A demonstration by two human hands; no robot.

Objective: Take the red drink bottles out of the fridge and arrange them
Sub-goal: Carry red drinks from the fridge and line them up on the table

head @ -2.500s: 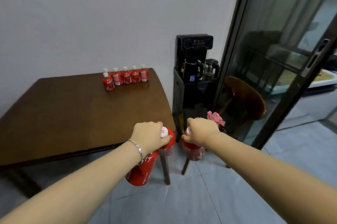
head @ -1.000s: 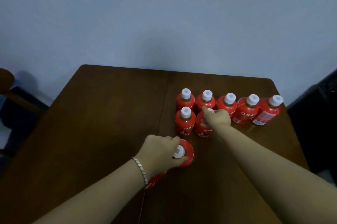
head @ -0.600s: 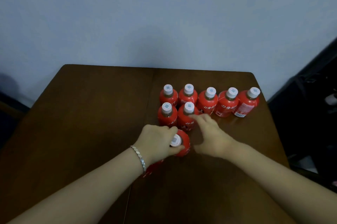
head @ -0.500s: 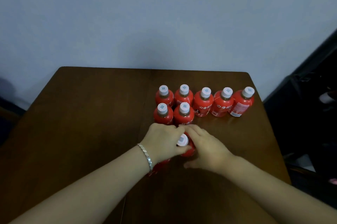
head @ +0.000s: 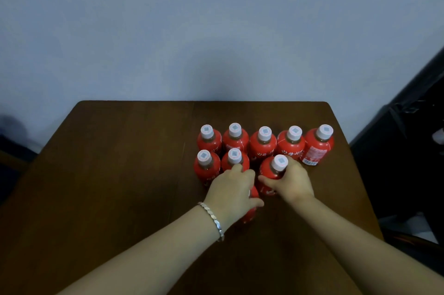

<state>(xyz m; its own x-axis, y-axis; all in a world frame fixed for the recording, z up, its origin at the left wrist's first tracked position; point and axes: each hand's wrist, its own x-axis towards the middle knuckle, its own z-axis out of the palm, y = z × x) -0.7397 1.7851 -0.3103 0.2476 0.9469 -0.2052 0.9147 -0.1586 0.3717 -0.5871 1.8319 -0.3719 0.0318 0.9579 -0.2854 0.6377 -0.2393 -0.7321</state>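
Several red drink bottles with white caps stand in a back row [head: 264,144] on the brown table [head: 115,174], near its far right. Two more [head: 207,167] stand just in front of that row at its left end. My right hand [head: 292,183] grips another upright red bottle [head: 271,171] by its shoulder, right of those two and level with them. My left hand [head: 231,192] covers the top of one more red bottle [head: 249,216], closer to me; only its lower body shows.
A plain wall rises straight behind the table's far edge. Dark furniture [head: 408,150] stands beyond the table's right edge. The left half of the tabletop is bare wood.
My right hand took a bottle from my left hand's grasp and moved it up and right, level with the front two. My left hand keeps its other bottle.
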